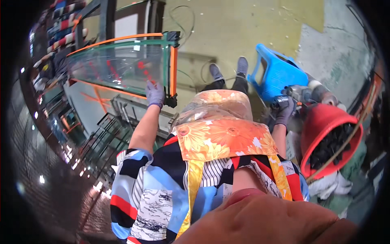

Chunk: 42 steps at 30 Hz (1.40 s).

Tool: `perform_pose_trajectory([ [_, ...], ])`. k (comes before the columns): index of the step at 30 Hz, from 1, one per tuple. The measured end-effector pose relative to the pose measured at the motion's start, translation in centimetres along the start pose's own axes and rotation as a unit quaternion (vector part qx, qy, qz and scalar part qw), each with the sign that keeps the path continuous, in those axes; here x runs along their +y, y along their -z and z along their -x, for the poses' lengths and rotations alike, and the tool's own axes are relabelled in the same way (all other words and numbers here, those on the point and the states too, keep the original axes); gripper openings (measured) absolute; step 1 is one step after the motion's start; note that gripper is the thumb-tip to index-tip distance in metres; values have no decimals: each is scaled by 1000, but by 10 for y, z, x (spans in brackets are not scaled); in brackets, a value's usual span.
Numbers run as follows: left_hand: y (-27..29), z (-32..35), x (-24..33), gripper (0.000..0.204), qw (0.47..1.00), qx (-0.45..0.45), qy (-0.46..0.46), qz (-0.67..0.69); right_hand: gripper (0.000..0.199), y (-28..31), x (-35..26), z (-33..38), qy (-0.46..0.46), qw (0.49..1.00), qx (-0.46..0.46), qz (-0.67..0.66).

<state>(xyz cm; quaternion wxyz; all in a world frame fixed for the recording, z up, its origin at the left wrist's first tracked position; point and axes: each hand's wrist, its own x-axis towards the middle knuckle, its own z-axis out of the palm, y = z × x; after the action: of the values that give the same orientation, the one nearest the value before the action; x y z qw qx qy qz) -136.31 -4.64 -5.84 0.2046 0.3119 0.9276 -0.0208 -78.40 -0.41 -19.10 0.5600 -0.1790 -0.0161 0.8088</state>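
Note:
My left hand [155,94], in a grey glove, holds the near edge of a glass panel [126,67] close to its right corner. The panel has green tape and orange strips along its edges, black pieces at the corners and red marks on its face. At my right side, my gloved right hand [285,110] is closed on a grey and black handheld power tool [298,93]. Its exact kind is hard to make out. The tool is beside a blue plastic stool [282,77], and whether it rests on the stool cannot be told.
A red bucket [321,122] filled with black pieces stands tipped toward me at the right, with a white cloth [334,185] below it. Metal racks [107,136] are at the left. Thin straps loop over the floor [239,24] ahead of my feet.

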Motion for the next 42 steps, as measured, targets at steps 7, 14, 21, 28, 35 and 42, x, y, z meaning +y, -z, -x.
perform_pose_trajectory([
  [7,-21,6,-23,69,995,-62,73,-36,31,-1,0,-7,-32,766,540,346],
  [14,-42,30,-53,70,993,-36,108,-13,31,-27,4,-25,-230,753,374,491],
  [21,-6,29,-20,73,989,-52,126,61,26,39,-14,-129,-332,709,160,602],
  [28,-38,35,-63,76,930,159,212,255,35,-161,98,-247,-312,706,133,622],
  [35,-24,44,-28,63,571,75,353,738,42,-233,209,-289,-443,673,18,592],
  [42,-86,47,-66,34,625,78,293,719,51,-308,307,-321,-517,608,-39,601],
])
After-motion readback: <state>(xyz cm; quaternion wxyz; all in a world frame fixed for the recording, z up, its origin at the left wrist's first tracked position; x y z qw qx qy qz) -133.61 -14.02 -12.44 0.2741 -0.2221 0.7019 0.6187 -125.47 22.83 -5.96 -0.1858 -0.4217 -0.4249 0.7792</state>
